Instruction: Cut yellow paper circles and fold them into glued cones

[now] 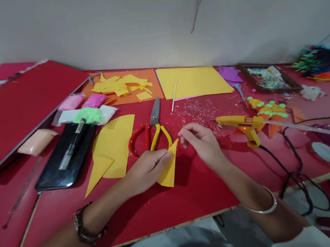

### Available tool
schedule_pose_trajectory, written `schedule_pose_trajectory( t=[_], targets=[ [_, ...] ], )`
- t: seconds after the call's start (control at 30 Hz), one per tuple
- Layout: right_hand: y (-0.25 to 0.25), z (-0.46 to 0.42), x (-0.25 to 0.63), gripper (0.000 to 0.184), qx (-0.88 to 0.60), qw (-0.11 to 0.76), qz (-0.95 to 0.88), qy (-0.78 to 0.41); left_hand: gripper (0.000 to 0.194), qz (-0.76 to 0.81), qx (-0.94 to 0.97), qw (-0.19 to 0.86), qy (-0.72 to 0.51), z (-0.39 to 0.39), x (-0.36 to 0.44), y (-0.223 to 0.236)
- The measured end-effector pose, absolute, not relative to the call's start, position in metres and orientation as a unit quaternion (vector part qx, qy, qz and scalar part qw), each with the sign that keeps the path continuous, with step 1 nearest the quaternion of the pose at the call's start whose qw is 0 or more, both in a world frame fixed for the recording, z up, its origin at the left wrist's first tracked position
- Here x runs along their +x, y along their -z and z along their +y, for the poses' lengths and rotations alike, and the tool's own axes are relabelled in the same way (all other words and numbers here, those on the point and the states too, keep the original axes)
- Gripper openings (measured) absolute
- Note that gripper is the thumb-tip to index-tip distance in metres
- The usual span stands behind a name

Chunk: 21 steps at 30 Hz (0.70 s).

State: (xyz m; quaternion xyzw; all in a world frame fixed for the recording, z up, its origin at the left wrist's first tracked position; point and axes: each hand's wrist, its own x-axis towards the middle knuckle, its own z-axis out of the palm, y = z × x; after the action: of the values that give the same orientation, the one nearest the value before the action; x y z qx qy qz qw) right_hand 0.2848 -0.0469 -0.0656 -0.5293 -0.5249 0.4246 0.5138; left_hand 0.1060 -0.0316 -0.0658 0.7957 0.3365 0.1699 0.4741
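Observation:
A piece of yellow paper (172, 168) with a pointed upper corner is pinched in my left hand (148, 166), just above the red table. Close to that corner, my right hand (201, 142) has its fingers curled together; whether anything is between them is hidden. Scissors (155, 114) with one red and one yellow handle lie just beyond my left hand, blades pointing away. Left of them are a large cut yellow sheet (117, 140) and a yellow triangle (99, 172) overlapping it. A yellow glue gun (247, 124), its red light on, lies right of my right hand.
A black phone (73, 164) with a pen (74, 140) on it lies left, by packets of coloured clay (90, 115). At the back are yellow scraps (120, 84), yellow sheets (192, 81), a thin stick (174, 95) and a tray (291, 83). Cables (300, 176) hang over the right edge.

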Motion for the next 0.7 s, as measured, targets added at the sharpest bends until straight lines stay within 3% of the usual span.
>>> schedule_pose_trajectory(
  t=[0.7],
  targets=[
    [0.0715,-0.0471,0.2810,0.019,-0.514,0.492,-0.514,-0.480,0.037,0.398,0.716,0.528,-0.222,-0.0278,0.1059,0.0652]
  ],
)
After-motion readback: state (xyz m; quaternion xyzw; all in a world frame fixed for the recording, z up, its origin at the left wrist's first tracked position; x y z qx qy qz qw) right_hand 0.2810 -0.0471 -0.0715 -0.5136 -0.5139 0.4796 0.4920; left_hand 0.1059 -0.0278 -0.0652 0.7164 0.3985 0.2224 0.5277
